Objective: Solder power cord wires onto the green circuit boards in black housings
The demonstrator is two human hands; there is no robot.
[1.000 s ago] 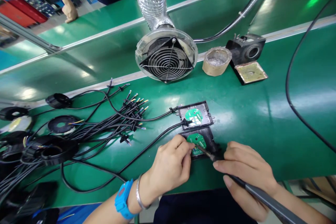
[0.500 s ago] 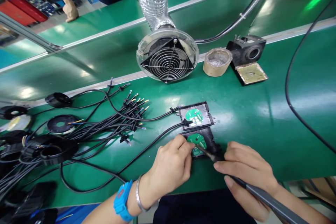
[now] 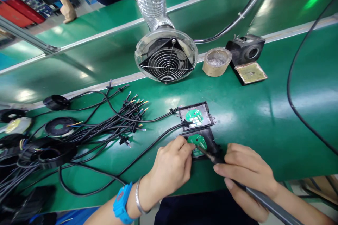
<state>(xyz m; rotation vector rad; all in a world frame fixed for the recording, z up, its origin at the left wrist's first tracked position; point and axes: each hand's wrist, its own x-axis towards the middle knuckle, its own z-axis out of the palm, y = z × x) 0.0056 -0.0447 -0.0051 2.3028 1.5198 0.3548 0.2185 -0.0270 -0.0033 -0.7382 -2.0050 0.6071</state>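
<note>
Circuit board (image 3: 199, 140) lies beneath left grip (image 3: 171, 163), pinched; right grip (image 3: 249, 168) holds soldering iron (image 3: 265, 200).

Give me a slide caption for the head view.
Right hand holds a soldering iron at a green circuit board, left hand close by.

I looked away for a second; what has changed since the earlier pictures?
Only the view shifted slightly; nothing was visibly taken up or let go. The right hand still holds the soldering iron at the nearer green board, the left hand beside its tip.
</note>
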